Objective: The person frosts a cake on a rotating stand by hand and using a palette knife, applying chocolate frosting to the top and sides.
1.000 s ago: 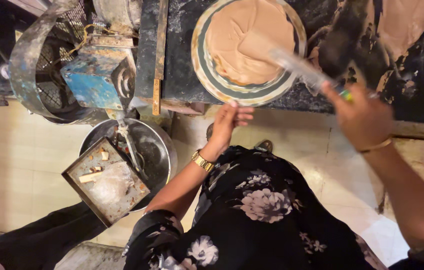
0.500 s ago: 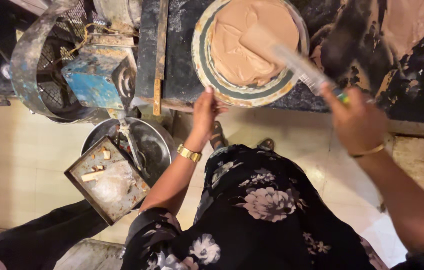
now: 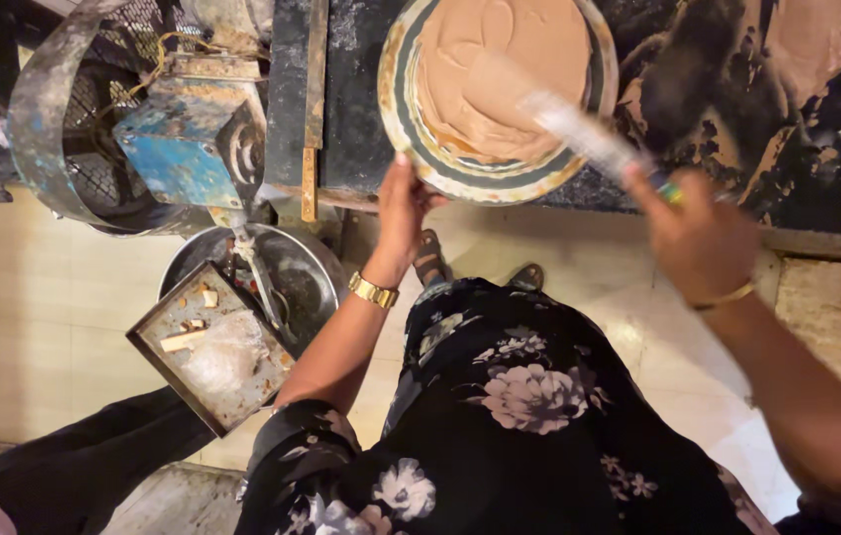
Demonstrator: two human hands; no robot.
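Two hands work at one round plate (image 3: 403, 119) of brown paste: left hand (image 3: 403, 210) fingers grip its rim, right hand (image 3: 703, 238) fingers clasp a scraper (image 3: 579, 129) (blurred) over the paste (image 3: 500, 69).

Blue machine (image 3: 183, 149), steel bowl (image 3: 302, 267), rusty tray (image 3: 208, 347).

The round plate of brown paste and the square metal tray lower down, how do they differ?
The round plate has coloured ring bands on its rim and is heaped with smooth brown paste; the square metal tray is grey, rusty and holds only scraps and pale powder. The left hand touches the plate's edge; no hand touches the tray. Both are shallow and well worn.
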